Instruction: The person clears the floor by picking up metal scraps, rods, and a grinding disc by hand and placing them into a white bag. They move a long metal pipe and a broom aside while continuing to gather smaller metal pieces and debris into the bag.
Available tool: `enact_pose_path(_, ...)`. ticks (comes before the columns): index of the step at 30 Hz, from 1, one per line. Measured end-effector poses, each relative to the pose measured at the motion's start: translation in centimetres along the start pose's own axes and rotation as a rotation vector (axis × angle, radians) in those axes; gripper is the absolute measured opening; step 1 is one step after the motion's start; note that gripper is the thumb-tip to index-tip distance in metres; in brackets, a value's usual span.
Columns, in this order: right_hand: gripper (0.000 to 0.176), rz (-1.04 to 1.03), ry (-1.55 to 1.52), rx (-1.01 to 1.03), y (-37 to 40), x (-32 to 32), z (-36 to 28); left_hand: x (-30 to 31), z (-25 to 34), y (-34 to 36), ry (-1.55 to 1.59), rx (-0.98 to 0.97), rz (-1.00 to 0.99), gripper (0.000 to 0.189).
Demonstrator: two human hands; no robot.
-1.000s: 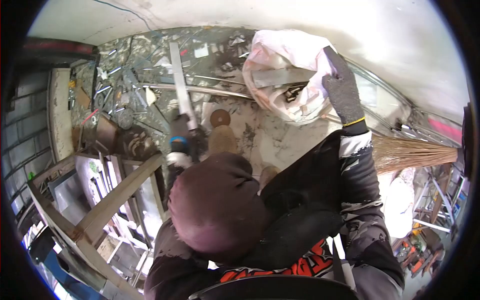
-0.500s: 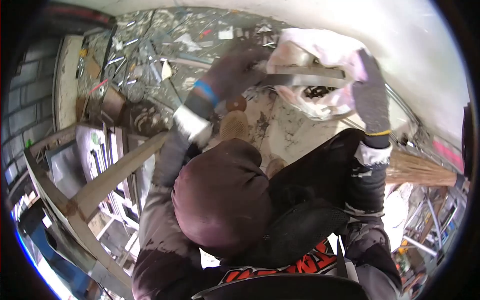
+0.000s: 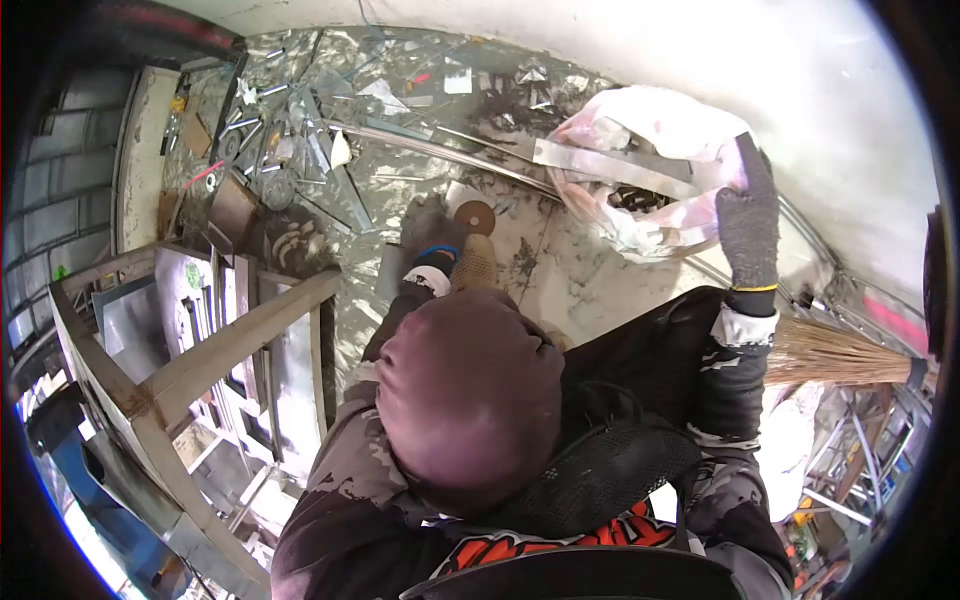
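Grasping the white bag (image 3: 650, 105) at its rim, the right hand (image 3: 750, 215) is closed; the left hand (image 3: 430, 225) is low over the floor (image 3: 590, 290), just beside a brown disc (image 3: 484, 210), and I cannot tell whether it holds something. The bag sits near the floor's far right edge, by the wall (image 3: 800, 80). Across its mouth lies a metal strip (image 3: 615, 167), one end outside. The present step seems to be holding the bag open; the next move, I judge, calls for a steady rim.
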State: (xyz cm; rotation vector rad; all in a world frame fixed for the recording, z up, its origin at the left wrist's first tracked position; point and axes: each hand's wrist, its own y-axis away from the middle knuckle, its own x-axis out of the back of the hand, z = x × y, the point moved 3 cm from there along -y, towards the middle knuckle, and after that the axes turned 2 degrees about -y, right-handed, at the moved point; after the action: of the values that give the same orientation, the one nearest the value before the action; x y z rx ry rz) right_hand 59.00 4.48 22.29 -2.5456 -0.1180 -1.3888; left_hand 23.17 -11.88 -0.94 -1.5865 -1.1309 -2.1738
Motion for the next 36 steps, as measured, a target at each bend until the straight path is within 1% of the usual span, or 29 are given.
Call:
enact_pose_path(1, 0.07, 0.013, 0.025, 0.046, 0.1, -0.2, -0.6, 0.1, 0.1, -0.2, 0.047, 0.048, -0.002, 0.058)
enact_pose_path(2, 0.07, 0.008, 0.007, 0.036, 0.1, -0.6, -0.6, 0.3, 0.4, -0.4, 0.055, 0.047, 0.011, 0.058)
enact_pose_path(4, 0.07, 0.003, -0.007, 0.026, 0.2, -0.5, -0.8, -0.2, 0.5, 0.0, 0.076, 0.134, -0.069, 0.058)
enact_pose_path(5, 0.07, -0.013, -0.033, 0.016, 0.2, -0.4, -1.0, -0.5, 0.5, -0.2, 0.081, 0.134, -0.066, 0.058)
enact_pose_path(7, 0.071, -0.029, -0.059, 0.008, 0.2, -0.5, -0.8, -0.6, 0.6, -0.3, 0.083, 0.154, -0.077, 0.066)
enact_pose_path(10, 0.071, -0.023, -0.033, 0.018, 0.6, -0.5, -0.3, 1.0, 1.5, 0.7, 0.016, 0.165, -0.078, 0.067)
enact_pose_path(11, 0.068, -0.026, -0.069, -0.02, 0.8, -0.2, -0.9, 0.7, 1.3, 1.3, 0.012, 0.175, -0.085, 0.067)
enact_pose_path(12, 0.065, -0.023, -0.113, -0.047, 0.7, -0.2, -1.5, 0.8, 1.4, 1.4, 0.027, 0.103, -0.047, 0.065)
enact_pose_path(13, 0.065, -0.02, -0.127, -0.032, 0.4, -0.3, -1.8, 1.1, 1.5, 0.9, 0.043, 0.027, 0.002, 0.064)
enact_pose_path(14, 0.065, -0.019, -0.123, -0.026, 0.5, -0.3, -1.7, 0.7, 1.1, 0.2, 0.03, 0.063, -0.042, 0.059)
enact_pose_path(15, 0.065, -0.02, -0.118, -0.023, 0.5, -0.3, -1.5, 1.2, 0.9, 0.4, 0.027, 0.072, -0.035, 0.059)
enact_pose_path(17, 0.065, -0.029, -0.079, 0.003, 0.1, -0.3, -1.1, 1.5, 1.2, 0.7, 0.062, 0.086, -0.147, 0.063)
enact_pose_path(18, 0.066, -0.032, -0.09, 0.004, 0.2, -0.3, -0.9, 1.0, 0.9, 0.2, 0.074, 0.114, -0.177, 0.057)
enact_pose_path(20, 0.066, -0.033, -0.096, -0.008, 0.6, -0.2, -0.5, -0.3, 0.9, -0.2, 0.055, 0.098, -0.193, 0.056)
enact_pose_path(22, 0.067, -0.06, -0.161, -0.063, 0.5, -0.4, -0.6, -0.1, 1.3, 0.3, 0.034, 0.085, -0.219, 0.055)
enact_pose_path(25, 0.068, -0.056, -0.169, -0.043, 0.6, -0.6, -0.3, 0.1, 1.7, 0.5, 0.023, 0.072, -0.234, 0.054)
enact_pose_path(27, 0.069, -0.055, -0.146, -0.028, 0.6, -0.4, -0.3, -0.6, 2.0, 0.5, 0.016, 0.006, -0.149, 0.051)
enact_pose_path(28, 0.069, -0.058, -0.129, -0.015, 0.7, -0.3, -0.4, -1.7, 1.9, 0.1, 0.015, 0.001, -0.151, 0.051)
enact_pose_path(30, 0.069, -0.06, -0.163, -0.046, 0.8, -0.3, -0.4, -4.0, 1.6, -0.9, 0.179, -0.153, -0.16, 0.053)
enact_pose_path(31, 0.07, -0.064, -0.199, -0.072, 0.9, -0.2, -0.3, -4.1, 1.0, -1.3, 0.174, -0.16, -0.166, 0.053)
enact_pose_path(33, 0.07, -0.067, -0.19, -0.074, 1.0, 0.0, 0.0, -4.3, -0.2, -1.8, 0.489, -0.275, -0.272, 0.05)
enact_pose_path(34, 0.069, -0.073, -0.185, -0.065, 1.1, 0.0, 0.0, -0.9, 0.7, -0.5, 0.479, -0.299, -0.38, 0.048)
enact_pose_path(35, 0.069, -0.074, -0.186, -0.068, 1.2, 0.1, 0.2, -1.1, 0.3, -0.2, 0.476, -0.3, -0.383, 0.048)
enact_pose_path(36, 0.069, -0.068, -0.208, -0.056, 1.3, 0.1, 0.2, -1.7, -0.1, 0.2, 0.519, -0.367, -0.485, 0.048)
